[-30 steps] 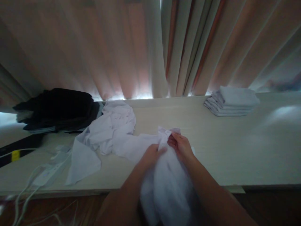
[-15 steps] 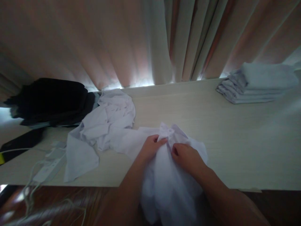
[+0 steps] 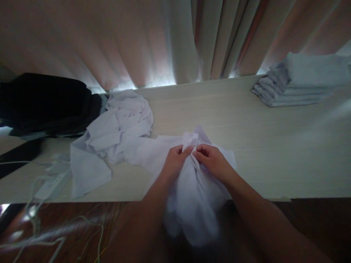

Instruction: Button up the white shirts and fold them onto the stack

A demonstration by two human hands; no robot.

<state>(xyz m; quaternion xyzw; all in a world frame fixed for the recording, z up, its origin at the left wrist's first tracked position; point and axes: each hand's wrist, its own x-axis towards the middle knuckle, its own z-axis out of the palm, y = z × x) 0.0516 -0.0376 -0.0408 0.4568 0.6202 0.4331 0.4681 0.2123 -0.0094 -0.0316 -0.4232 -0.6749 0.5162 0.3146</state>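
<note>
A white shirt point(image 3: 192, 197) lies partly on the table, its collar pointing away from me and its lower part hanging over the front edge. Just below the collar, my left hand point(image 3: 175, 159) pinches the cloth between thumb and fingers. My right hand point(image 3: 213, 160) is closed on the shirt's front close beside it, with thumb and fingertips together. Any button between the fingertips is too small to make out. One sleeve stretches left and meets a crumpled heap of white cloth point(image 3: 120, 120).
A stack of black folded clothes point(image 3: 46, 102) stands at the left rear. Folded white clothes point(image 3: 307, 80) are piled at the right rear. A white power strip point(image 3: 53, 186) with cables lies near the left front edge. Curtains point(image 3: 123, 40) hang behind the table point(image 3: 274, 146).
My right hand has come closer to the left, its fingertips now meeting the shirt front. The collar has shifted, and the whole view has moved, so the table appears higher.
</note>
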